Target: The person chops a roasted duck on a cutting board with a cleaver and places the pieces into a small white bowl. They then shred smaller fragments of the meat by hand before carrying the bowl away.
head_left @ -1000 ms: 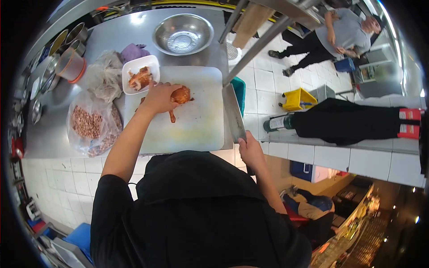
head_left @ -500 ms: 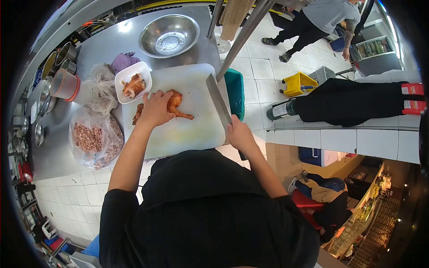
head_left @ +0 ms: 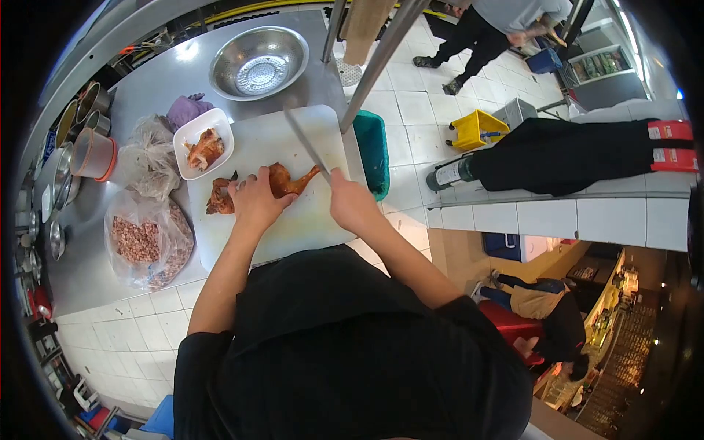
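My right hand (head_left: 352, 202) is wrapped round the handle of a long knife (head_left: 309, 147). Its slightly blurred blade points up and left over the white cutting board (head_left: 315, 220), close to the end of a browned roast poultry leg (head_left: 282, 180). On that leg my left hand (head_left: 257, 205) presses with curled fingers, holding it against the board. Another browned poultry piece (head_left: 220, 198) lies just left of those fingers, partly covered by them. Beyond the hand, a white dish (head_left: 180, 158) contains a further roast piece (head_left: 206, 149) and rests by the board's corner.
A steel bowl (head_left: 227, 77) stands at the back. Left of the board are a purple cloth (head_left: 185, 111), a crumpled plastic bag (head_left: 147, 161) and a bag of chopped meat (head_left: 139, 238). A green bin (head_left: 374, 158) and metal post (head_left: 378, 70) are at right. A person (head_left: 477, 44) stands beyond.
My right hand has brought the knife left and lower, from the board's right edge to the leg. The leg's bony end now points up and right. The view has shifted slightly.
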Tool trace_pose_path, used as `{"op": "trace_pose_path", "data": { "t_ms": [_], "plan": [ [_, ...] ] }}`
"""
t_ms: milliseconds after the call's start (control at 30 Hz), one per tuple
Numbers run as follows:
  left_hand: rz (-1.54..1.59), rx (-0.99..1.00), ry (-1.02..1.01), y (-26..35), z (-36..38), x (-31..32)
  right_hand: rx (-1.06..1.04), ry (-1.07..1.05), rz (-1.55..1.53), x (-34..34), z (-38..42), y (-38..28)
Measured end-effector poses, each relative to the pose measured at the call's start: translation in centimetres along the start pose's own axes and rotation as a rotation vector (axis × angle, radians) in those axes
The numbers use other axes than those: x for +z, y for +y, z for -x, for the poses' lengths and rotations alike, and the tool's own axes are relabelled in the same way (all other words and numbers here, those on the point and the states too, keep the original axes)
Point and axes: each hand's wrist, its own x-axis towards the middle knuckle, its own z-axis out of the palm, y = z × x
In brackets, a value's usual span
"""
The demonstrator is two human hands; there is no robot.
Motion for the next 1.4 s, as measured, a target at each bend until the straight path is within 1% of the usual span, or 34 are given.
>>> {"op": "trace_pose_path", "data": {
  "t_ms": [133, 200, 267, 300, 333, 367, 433, 467, 500, 533, 567, 600, 633, 667, 700, 733, 800, 833, 867, 933, 1000, 1067, 1133, 1167, 1200, 1267, 1333, 1367, 1400],
  "plan": [
    [0.008, 0.016, 0.034, -0.9, -0.2, 1.1, -0.034, 0.029, -0.004, 3.0, -1.6, 1.2],
    [0.031, 0.024, 0.040, -1.2, -0.4, 1.4, -0.027, -0.028, -0.026, 3.3, -2.1, 2.3],
    [0.036, 0.032, 0.053, -1.6, -0.7, 1.8, -0.062, 0.035, -0.037, 4.3, -2.5, 3.9],
    [0.085, 0.055, 0.061, -2.1, -0.8, 2.3, -0.048, 0.014, -0.056, 3.2, -2.2, 4.0],
    [0.162, 0.072, 0.008, -2.3, -1.2, 2.1, -0.040, -0.013, -0.080, 2.3, -2.0, 3.8],
    [0.254, 0.111, 0.085, -2.5, -1.1, 2.3, -0.014, 0.001, -0.089, 2.0, -1.7, 3.9],
    [0.311, 0.221, 0.081, -2.5, -0.9, 1.5, 0.001, 0.022, -0.094, 0.8, -0.8, 4.2],
    [0.329, 0.278, 0.064, -2.8, -1.1, 1.7, 0.083, 0.016, -0.104, 0.1, 0.0, 4.3],
    [0.331, 0.279, 0.072, -2.5, -1.3, 1.3, 0.165, 0.001, -0.114, -0.5, 0.6, 4.4],
    [0.299, 0.259, 0.029, -2.3, -1.0, 1.0, 0.162, -0.001, -0.109, -0.8, 0.8, 4.8],
    [0.265, 0.236, -0.022, -2.2, -0.4, 0.9, 0.185, 0.048, -0.114, -0.9, 1.2, 5.2],
    [0.264, 0.229, -0.033, -2.3, 0.1, 0.6, 0.215, 0.096, -0.126, -0.7, 1.6, 5.1],
    [0.297, 0.169, -0.040, -2.1, 0.3, 0.4, 0.231, 0.092, -0.133, -0.3, 1.7, 5.0],
    [0.334, 0.115, -0.055, -1.4, 0.6, 0.7, 0.184, 0.102, -0.129, -0.1, 1.7, 5.2],
    [0.337, 0.129, -0.086, -1.1, 0.9, 1.1, 0.144, 0.109, -0.126, -0.2, 2.2, 5.1],
    [0.330, 0.131, -0.070, -1.2, 1.1, 1.4, 0.171, 0.103, -0.129, -0.4, 2.6, 4.9],
    [0.318, 0.127, -0.069, -1.6, 1.1, 2.1, 0.128, 0.058, -0.156, -0.8, 3.1, 3.1],
    [0.355, 0.132, -0.046, -1.7, 1.3, 2.5, 0.045, 0.142, -0.196, 0.1, 3.3, 3.1],
    [0.394, 0.131, -0.021, -1.8, 1.5, 3.0, 0.054, 0.127, -0.201, 0.8, 3.5, 3.1],
    [0.399, 0.082, -0.047, -1.3, 1.8, 2.5, 0.030, 0.062, -0.197, -0.3, 3.7, 1.4],
    [0.430, 0.093, -0.011, -1.6, 1.9, 2.9, 0.022, 0.024, -0.199, -0.2, 3.3, 0.1],
    [0.429, 0.076, -0.030, -1.5, 2.0, 3.3, 0.015, -0.026, -0.200, -0.1, 3.0, -0.6],
    [0.461, 0.064, -0.030, -1.7, 2.0, 3.1, -0.044, -0.021, -0.191, 0.6, 2.4, -1.3],
    [0.441, 0.107, 0.016, -2.1, 1.9, 3.6, -0.012, -0.059, -0.149, 1.3, 2.0, -1.2],
    [0.421, 0.145, 0.061, -2.5, 1.9, 4.2, -0.026, -0.101, -0.153, 1.9, 1.7, -0.9],
    [0.445, 0.158, 0.120, -2.6, 2.1, 4.4, -0.017, -0.065, -0.125, 2.8, 1.7, -0.4],
    [0.518, 0.119, 0.088, -2.5, 2.4, 3.8, -0.008, -0.089, -0.112, 2.9, 1.3, -0.3],
    [0.517, 0.068, 0.088, -2.7, 2.8, 3.5, -0.033, -0.133, -0.112, 2.7, 1.4, -0.7],
    [0.532, 0.056, 0.072, -2.6, 2.7, 3.3, -0.020, -0.128, -0.064, 1.8, 1.2, -1.2]
  ]
}}
